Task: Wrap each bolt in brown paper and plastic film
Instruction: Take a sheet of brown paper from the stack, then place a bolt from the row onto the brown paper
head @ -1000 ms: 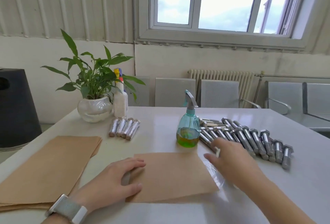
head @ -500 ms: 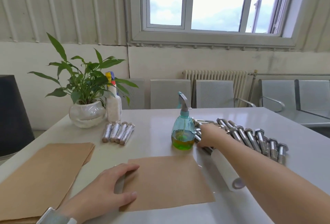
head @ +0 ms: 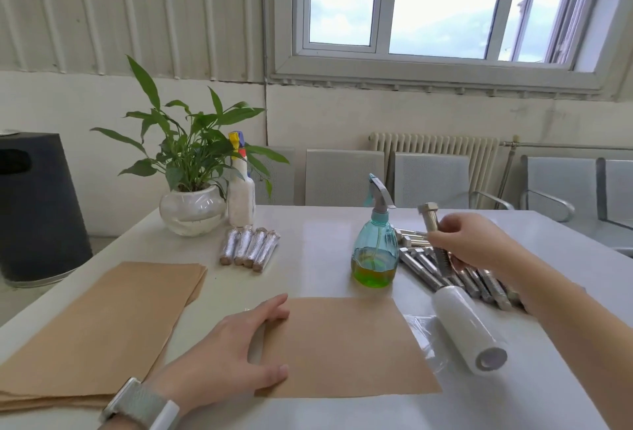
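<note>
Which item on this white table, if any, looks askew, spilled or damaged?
Nothing stands out. The single brown paper sheet lies flat, the teal spray bottle stands upright, and the four wrapped bolts lie side by side.

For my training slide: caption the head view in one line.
Right hand lifts a silver hex-head steel bolt from the pile while the left hand steadies a square brown paper sheet.

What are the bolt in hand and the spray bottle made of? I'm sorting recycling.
The bolt in the right hand looks like bare steel: silvery sheen, cut threads. The spray bottle looks like clear teal-tinted plastic, since the green liquid shows through; its trigger looks like grey plastic.
</note>
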